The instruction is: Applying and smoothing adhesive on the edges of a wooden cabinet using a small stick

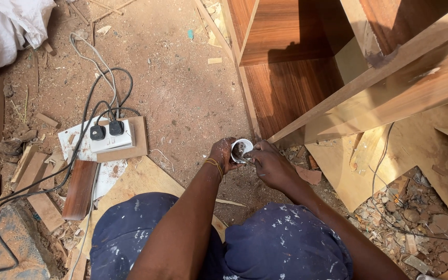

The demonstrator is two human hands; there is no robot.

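Note:
My left hand (221, 155) grips a small white round tub (241, 150) from the left side, a yellow band on its wrist. My right hand (268, 162) reaches in from the right, its fingertips at the tub's mouth, where small dark bits show inside. Whether the fingers pinch anything I cannot tell. Both hands hover low over the dirt floor, just in front of the lower corner of a brown wooden cabinet (291, 88). My knees in paint-spotted dark blue trousers (286, 243) fill the bottom of the view.
A white double socket (111, 138) with two black plugs lies on a board at the left, black and grey cables (86, 103) trailing from it. Wood offcuts (80, 187), plywood sheets (338, 166) and rubble lie around. A white sack (6, 26) sits top left.

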